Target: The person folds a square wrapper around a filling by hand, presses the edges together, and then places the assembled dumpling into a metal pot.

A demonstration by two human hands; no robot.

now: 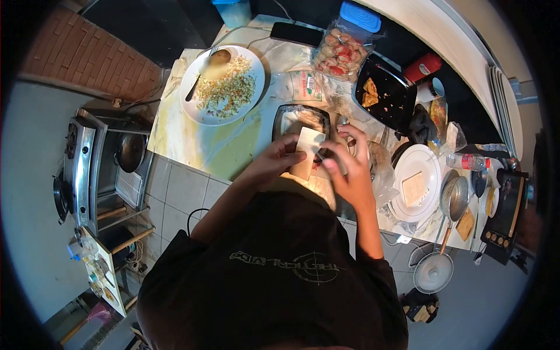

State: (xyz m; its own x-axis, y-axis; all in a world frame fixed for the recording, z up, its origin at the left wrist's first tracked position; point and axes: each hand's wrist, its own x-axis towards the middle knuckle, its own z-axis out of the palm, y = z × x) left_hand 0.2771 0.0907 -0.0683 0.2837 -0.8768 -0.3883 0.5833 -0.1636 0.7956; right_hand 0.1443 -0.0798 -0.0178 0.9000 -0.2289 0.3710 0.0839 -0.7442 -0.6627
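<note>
My left hand [281, 156] is closed on a pale, folded, flat sheet like a pastry wrapper [311, 143], thumb in front and fingers behind. My right hand [352, 163] is at the sheet's right edge, its thumb and fingers bent and pinching there; the exact contact is partly hidden. Just beyond the hands lies a dark square tray [301, 109] with something whitish in it. A similar pale square sheet [415, 188] rests on a white plate [398, 205] to the right of my right hand.
A large white plate [254, 70] of shredded filling with a spoon [217, 59] stands at left. Further back are a bag of reddish-white pieces [340, 53] and a black tray [389, 108] with fried pieces. Strainer [455, 197] and bottle [466, 161] are at right.
</note>
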